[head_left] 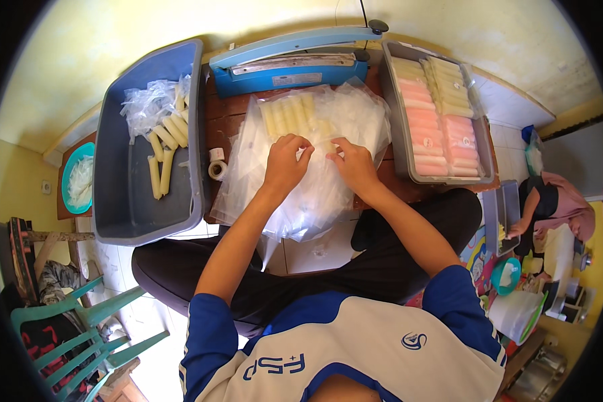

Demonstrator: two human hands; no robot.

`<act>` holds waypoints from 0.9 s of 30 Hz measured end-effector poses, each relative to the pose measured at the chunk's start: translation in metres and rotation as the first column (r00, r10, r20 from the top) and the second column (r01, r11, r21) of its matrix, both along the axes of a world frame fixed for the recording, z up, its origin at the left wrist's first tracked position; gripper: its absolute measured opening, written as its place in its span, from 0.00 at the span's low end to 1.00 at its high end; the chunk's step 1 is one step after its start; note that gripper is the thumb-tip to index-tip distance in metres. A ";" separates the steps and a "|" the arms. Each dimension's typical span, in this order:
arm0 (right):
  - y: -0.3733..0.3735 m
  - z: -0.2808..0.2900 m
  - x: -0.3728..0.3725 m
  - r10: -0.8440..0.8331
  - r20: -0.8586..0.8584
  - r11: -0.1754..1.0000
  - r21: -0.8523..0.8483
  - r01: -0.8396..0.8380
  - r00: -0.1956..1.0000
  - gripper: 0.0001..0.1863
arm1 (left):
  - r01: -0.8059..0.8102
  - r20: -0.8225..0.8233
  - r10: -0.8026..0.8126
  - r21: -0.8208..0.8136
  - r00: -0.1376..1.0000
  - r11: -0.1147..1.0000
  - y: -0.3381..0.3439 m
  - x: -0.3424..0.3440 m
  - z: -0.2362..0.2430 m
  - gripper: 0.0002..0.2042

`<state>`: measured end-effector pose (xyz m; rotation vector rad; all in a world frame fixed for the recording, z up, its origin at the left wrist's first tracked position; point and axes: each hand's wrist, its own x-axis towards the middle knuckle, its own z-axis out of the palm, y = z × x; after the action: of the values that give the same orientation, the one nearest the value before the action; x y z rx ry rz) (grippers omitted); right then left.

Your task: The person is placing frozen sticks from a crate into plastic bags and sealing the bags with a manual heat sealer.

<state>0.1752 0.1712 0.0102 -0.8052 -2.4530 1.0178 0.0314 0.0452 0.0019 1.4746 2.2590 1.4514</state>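
Note:
A row of pale yellow sticks (289,115) lies side by side on a pile of clear plastic bags (248,191), in front of me. My left hand (287,163) is at the near ends of the row, fingers curled in with the thumb close to them; what they grip is hidden. To its right, my right hand (352,165) pinches the clear plastic with thumb and forefinger, beside a yellow piece at the row's right end. Whether the sticks lie inside a bag or on top of one, I cannot tell.
Behind the pile stands a blue heat sealer (291,70). A grey tub (147,218) at left holds loose yellow sticks and plastic. The right grey tub (442,179) holds packed pink and yellow sticks. Tape rolls (217,169) sit beside the pile. Another person (549,201) works at far right.

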 end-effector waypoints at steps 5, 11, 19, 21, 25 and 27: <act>0.007 -0.001 0.004 0.083 0.117 0.927 0.354 -0.120 0.990 0.19 | 0.006 -0.007 -0.006 -0.030 1.000 1.000 -0.001 0.002 -0.002 0.05; 0.003 0.027 -0.001 0.147 0.168 0.907 0.370 -0.200 0.975 0.27 | 0.000 0.020 0.000 -0.027 1.000 1.000 -0.004 0.001 -0.001 0.04; 0.056 -0.008 -0.038 0.367 0.110 0.840 0.389 -0.380 0.924 0.48 | 0.003 -0.011 -0.003 -0.056 1.000 0.998 -0.005 0.001 0.000 0.05; 0.067 -0.014 -0.045 0.380 0.148 0.861 0.304 -0.407 0.913 0.48 | 0.029 0.005 -0.028 -0.040 1.000 0.999 -0.003 0.002 0.000 0.04; 0.078 -0.021 -0.064 0.388 0.133 0.864 0.290 -0.410 0.912 0.46 | 0.025 0.028 -0.024 -0.036 0.999 0.999 -0.004 0.000 -0.002 0.04; 0.079 -0.024 -0.068 0.386 0.134 0.880 0.243 -0.408 0.913 0.45 | 0.023 0.008 -0.023 -0.022 1.000 0.999 -0.004 0.000 -0.003 0.04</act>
<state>0.1069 0.2506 -0.0143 -0.2606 -2.8177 0.7615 0.0316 0.0411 -0.0012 1.4815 2.2385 1.4179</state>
